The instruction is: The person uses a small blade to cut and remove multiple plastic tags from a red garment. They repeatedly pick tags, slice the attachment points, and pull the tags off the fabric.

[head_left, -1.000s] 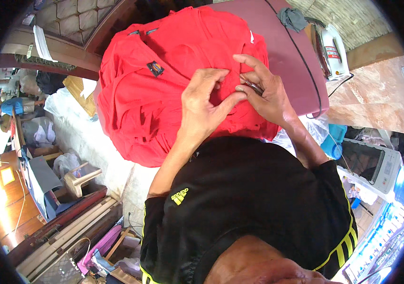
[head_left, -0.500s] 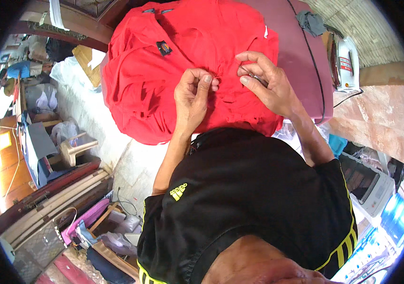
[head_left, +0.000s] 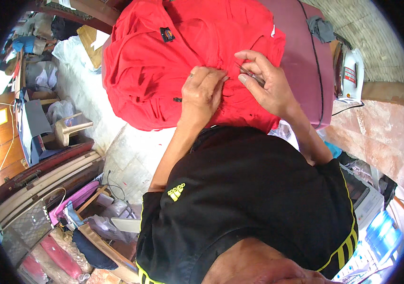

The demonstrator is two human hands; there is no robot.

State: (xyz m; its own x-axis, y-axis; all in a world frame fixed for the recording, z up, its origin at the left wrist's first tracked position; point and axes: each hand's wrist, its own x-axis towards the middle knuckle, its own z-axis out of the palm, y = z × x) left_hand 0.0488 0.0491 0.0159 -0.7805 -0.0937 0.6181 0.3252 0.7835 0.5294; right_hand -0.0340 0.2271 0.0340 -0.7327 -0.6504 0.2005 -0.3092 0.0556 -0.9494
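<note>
A red garment point(head_left: 136, 71) lies bunched over a mauve padded surface point(head_left: 301, 75) in front of me, with a small black label point(head_left: 167, 34) on its upper part. My left hand point(head_left: 204, 94) rests knuckles up on the garment, its fingers curled and closed on a bit of the red cloth. Just right of it, my right hand point(head_left: 268, 85) holds a small, slim metal tool point(head_left: 253, 77) between thumb and fingers; its pointed end reaches toward the left fingertips. The tool's exact kind is hard to make out. Loose dark threads or lint lie on the cloth between the hands.
A black cord point(head_left: 316, 61) runs down the padded surface past a grey rag point(head_left: 321, 29). On the right stand a white plastic jug-like container point(head_left: 352, 71), a pale boxy appliance point(head_left: 370, 203) and a blue water bottle point(head_left: 384, 234). Far left is a small wooden stool point(head_left: 72, 127).
My left hand has turned from thumb-up to knuckles-up and moved slightly right, closing on the cloth. The right hand has barely moved. The whole view has shifted a little.
</note>
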